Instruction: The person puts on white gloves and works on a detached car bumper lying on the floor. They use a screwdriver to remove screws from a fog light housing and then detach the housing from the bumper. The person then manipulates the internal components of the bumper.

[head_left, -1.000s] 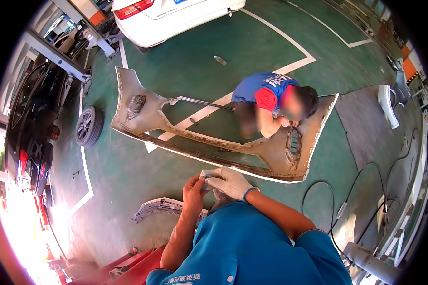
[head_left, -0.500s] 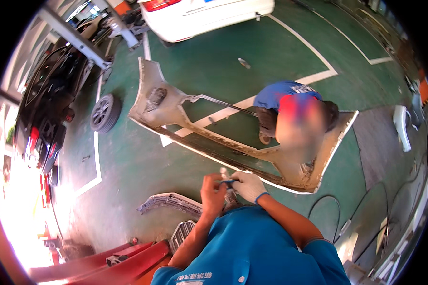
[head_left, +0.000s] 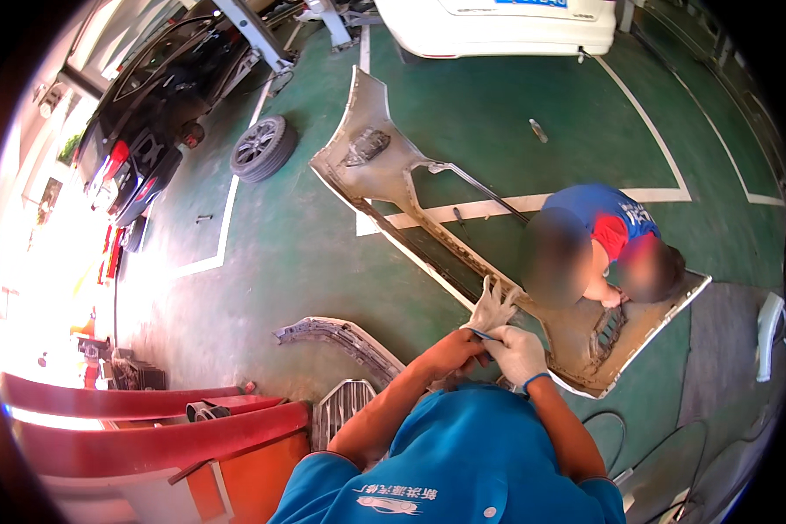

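Observation:
A loose white work glove (head_left: 494, 306) with a blue cuff stands up from between my hands, its fingers spread away from me. My bare left hand (head_left: 451, 355) has curled fingers closed at its cuff. On my right hand (head_left: 519, 355) is a matching white glove, and its fingers pinch the same cuff from the other side. Beyond my hands lies a large car bumper cover (head_left: 371, 188), its inner side up, tan with dirt. A crouching person in blue and red (head_left: 603, 218) reaches a hand (head_left: 614, 297) to its right end.
A loose wheel (head_left: 264, 148) lies at left, near a black car (head_left: 170, 79). A white car (head_left: 498, 31) stands at the back. Below left are a curved trim piece (head_left: 341, 336), a grille (head_left: 342, 410) and red lift arms (head_left: 148, 445). A hose (head_left: 616, 428) curls at right.
The view has swung left, so things sit further right. The loose glove, bunched before, now stands out with its fingers spread. My hands remain together at its cuff.

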{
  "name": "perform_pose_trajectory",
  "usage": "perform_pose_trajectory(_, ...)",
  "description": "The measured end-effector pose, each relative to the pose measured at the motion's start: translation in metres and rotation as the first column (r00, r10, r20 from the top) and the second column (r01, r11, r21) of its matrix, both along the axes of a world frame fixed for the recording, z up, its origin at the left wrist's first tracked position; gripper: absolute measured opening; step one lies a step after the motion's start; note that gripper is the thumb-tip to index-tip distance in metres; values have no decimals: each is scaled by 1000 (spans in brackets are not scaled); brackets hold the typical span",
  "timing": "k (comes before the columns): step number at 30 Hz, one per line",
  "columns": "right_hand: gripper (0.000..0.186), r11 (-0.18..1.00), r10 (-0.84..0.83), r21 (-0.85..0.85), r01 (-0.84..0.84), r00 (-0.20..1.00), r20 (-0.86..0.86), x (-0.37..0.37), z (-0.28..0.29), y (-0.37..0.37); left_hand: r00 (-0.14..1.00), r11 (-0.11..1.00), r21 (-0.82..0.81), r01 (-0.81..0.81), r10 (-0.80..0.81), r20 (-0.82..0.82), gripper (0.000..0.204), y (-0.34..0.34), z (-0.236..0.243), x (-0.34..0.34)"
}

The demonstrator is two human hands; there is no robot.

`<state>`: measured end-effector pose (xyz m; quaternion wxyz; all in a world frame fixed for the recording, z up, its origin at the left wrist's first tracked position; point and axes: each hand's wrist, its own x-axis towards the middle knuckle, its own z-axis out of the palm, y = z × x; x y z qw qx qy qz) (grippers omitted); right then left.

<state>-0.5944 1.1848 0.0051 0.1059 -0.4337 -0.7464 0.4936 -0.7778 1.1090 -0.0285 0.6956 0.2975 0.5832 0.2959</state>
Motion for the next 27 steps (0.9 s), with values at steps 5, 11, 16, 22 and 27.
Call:
perform_pose_trajectory(5, 25, 888, -189, -443, 126, 977, -99, 7, -17, 3, 661, 865, -168, -473, 474, 582, 27, 3, -11, -13)
perform_pose_trajectory(11, 17, 809, -395, -569, 145, 852, -344, -6, 4, -5, 848, 862, 134, -489, 505, -157, 19, 26, -24, 4)
perform_pose_trajectory(16, 14, 810, -435, -575, 115, 776, -457, -13, 4, 4, 866, 906, 422, -20, 227, -447, 27, 25, -98, 33)
perform_pose_trajectory(22, 14, 845, -196, -534, -19, 919, -342, 1, 0, 10, 923, 893, 257, -369, 320, 215, 22, 41, -35, 15)
perform_pose_trajectory(27, 11, 925, -174, -380, 24, 914, -367, -5, 17, -2, 597, 779, 62, -623, 424, 681, 19, 45, 15, 20)
